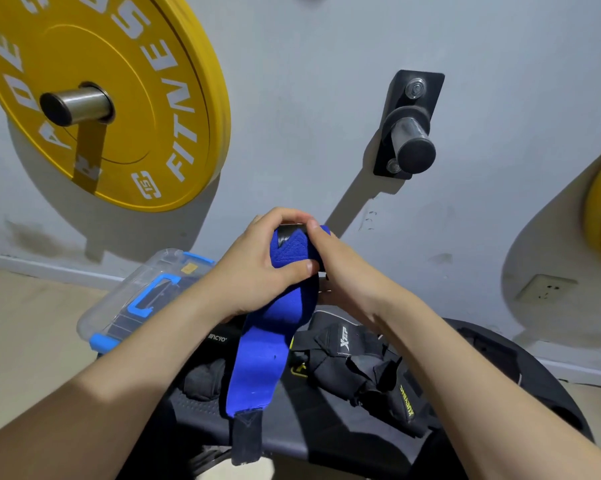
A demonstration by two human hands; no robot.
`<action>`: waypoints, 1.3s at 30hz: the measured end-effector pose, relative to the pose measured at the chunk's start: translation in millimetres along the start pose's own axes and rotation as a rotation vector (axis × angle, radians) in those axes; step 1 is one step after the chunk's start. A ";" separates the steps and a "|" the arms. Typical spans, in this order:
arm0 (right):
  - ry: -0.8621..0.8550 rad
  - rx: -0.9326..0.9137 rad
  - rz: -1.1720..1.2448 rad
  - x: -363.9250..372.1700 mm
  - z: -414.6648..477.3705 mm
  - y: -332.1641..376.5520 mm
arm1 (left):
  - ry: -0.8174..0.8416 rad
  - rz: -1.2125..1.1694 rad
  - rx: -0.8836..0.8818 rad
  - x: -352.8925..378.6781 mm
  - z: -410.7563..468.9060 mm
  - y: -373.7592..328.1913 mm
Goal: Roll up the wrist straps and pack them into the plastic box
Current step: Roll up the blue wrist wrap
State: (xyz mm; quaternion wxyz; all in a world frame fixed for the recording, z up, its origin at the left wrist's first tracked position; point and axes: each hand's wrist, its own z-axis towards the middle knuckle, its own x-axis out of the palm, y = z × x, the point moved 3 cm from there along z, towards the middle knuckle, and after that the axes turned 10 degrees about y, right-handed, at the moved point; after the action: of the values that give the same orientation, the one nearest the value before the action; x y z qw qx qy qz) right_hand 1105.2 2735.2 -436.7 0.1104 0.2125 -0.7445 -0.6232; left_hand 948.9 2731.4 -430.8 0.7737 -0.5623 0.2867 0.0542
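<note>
My left hand (257,265) and right hand (340,271) pinched the blue strap (257,368), roll barely started, tail dangling below. Black straps (361,365) lay loose under my wrists; plastic box (119,306) sat beside my left forearm.

Yellow weight plate (119,98); wall peg (413,147)

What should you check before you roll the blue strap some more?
1. Left hand and right hand pinch the rolled top of the blue elastic wrist strap: ok.
2. Strap's loose tail hangs straight, untwisted: ok.
3. Roll wound tight: cannot tell, fingers cover it.
4. Clear plastic box with blue latches open for packing: not ok, its lid looks on.
5. Black fabric wrist straps on the dark bench pad rolled: not ok, they lie loose.
</note>
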 end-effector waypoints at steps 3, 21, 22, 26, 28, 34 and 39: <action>-0.007 -0.059 -0.146 0.4 -2.4 3.1 | -0.008 0.062 -0.053 -2.6 1.2 -1.6; -0.264 -0.276 -0.363 -18.7 -1.5 12.8 | -0.015 -0.849 -0.136 18.0 12.8 -2.3; -0.245 -0.229 -0.285 -18.2 -1.2 8.1 | -0.047 -0.838 -0.138 15.4 12.8 -0.4; 0.005 -0.011 0.097 -21.4 -4.5 -4.3 | -0.128 -0.771 -0.068 3.2 12.7 5.0; 0.175 0.048 0.071 -25.7 -10.9 -5.7 | -0.084 -0.707 -0.002 3.9 12.7 5.5; 0.151 0.130 0.043 -32.9 -18.9 -15.8 | -0.047 -0.499 0.068 6.8 15.8 7.4; 0.173 0.289 -0.184 -25.8 -25.0 -28.9 | -0.190 -0.586 0.038 3.4 18.5 10.6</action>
State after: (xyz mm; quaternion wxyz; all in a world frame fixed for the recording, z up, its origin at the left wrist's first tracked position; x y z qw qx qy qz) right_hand 1143.9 2721.0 -457.3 0.0851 0.3462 -0.7913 -0.4968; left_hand 954.5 2751.1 -437.6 0.7900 -0.5990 0.0397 -0.1243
